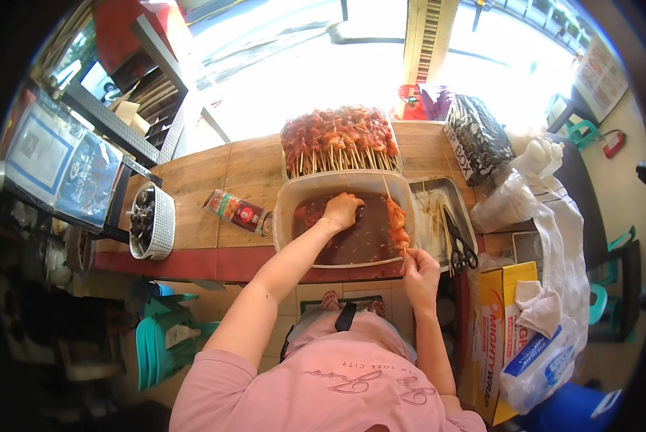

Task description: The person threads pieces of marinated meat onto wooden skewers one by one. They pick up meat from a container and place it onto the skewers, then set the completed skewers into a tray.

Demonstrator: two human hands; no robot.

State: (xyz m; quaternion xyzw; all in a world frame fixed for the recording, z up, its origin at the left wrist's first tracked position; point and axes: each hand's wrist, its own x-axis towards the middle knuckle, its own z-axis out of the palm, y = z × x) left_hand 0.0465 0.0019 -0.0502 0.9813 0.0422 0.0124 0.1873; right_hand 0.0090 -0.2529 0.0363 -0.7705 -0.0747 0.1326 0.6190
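My right hand (421,278) pinches the near end of a bamboo skewer. Raw marinated meat (397,221) is threaded along that skewer, over the right side of a translucent plastic tub (284,216). Bare stick runs on past the meat towards the tub's far rim. Inside the tub, my left hand (342,212) reaches down to the reddish-brown marinade (350,240); its fingertips are partly hidden, so a grip cannot be made out. Pieces of meat (308,217) lie in the liquid beside it. Behind the tub, many loaded meat skewers (339,132) are piled in a container, sticks facing me.
Right of the tub, a metal tray (466,213) holds bare bamboo sticks (433,213) and black-handled scissors (458,243). A printed packet (239,213) lies left, near a white basket (163,221) of dark items. A patterned box (479,140), plastic bags (506,202) and a yellow cling-wrap box (498,340) crowd the right.
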